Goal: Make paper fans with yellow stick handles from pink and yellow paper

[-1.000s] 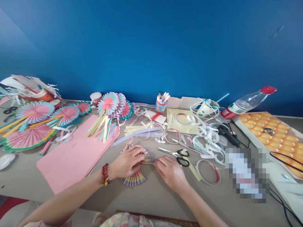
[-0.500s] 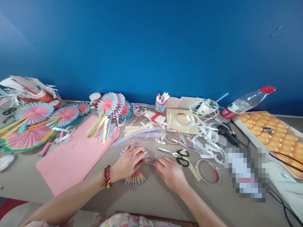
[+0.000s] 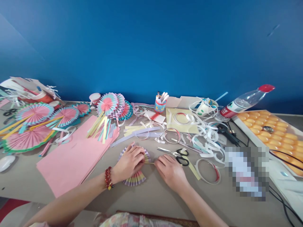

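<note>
A pleated paper fan (image 3: pixel 135 180) in yellow, purple and pink lies on the desk, its middle covered by my left hand (image 3: pixel 130 162). The fingers of that hand are bent and press down on the pleats. A thin light-coloured stick (image 3: pixel 149 163) runs from under my left fingers towards the right. At its far end, my right hand (image 3: pixel 170 172) has its fingers together on the stick; the fingertips are partly hidden. Just beyond the right hand lie scissors (image 3: pixel 176 153) with black handles, blades pointing left.
Pink paper sheets (image 3: pixel 75 157) lie at the left, near finished paper fans (image 3: pixel 107 105). Tape rolls (image 3: pixel 208 171), white paper strips (image 3: pixel 211 135) and a glue gun (image 3: pixel 227 134) fill the right. Behind stand a pen cup (image 3: pixel 159 107) and a tilted plastic bottle (image 3: pixel 241 104).
Both hands stay in nearly the same place on the fan and stick. Only a very slight shift of the view shows.
</note>
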Motion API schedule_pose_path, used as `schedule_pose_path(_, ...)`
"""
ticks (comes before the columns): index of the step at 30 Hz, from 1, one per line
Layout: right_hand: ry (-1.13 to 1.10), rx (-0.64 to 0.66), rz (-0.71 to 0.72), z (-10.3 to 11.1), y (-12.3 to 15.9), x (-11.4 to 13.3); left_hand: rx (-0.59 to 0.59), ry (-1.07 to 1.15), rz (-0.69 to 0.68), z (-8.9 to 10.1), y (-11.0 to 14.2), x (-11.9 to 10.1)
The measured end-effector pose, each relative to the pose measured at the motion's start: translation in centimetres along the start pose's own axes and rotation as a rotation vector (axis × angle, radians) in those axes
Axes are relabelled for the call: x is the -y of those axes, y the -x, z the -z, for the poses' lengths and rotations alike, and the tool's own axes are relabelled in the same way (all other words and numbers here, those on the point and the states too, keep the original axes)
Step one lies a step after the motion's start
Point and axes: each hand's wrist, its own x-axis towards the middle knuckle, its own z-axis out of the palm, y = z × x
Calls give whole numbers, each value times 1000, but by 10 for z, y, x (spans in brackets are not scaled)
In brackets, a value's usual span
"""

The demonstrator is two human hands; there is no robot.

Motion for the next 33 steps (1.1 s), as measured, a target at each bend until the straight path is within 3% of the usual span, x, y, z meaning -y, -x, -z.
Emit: schedule_pose_path(33, -15, 20, 19, -2, 1, -2, 63, 76, -87, 10, 3, 15)
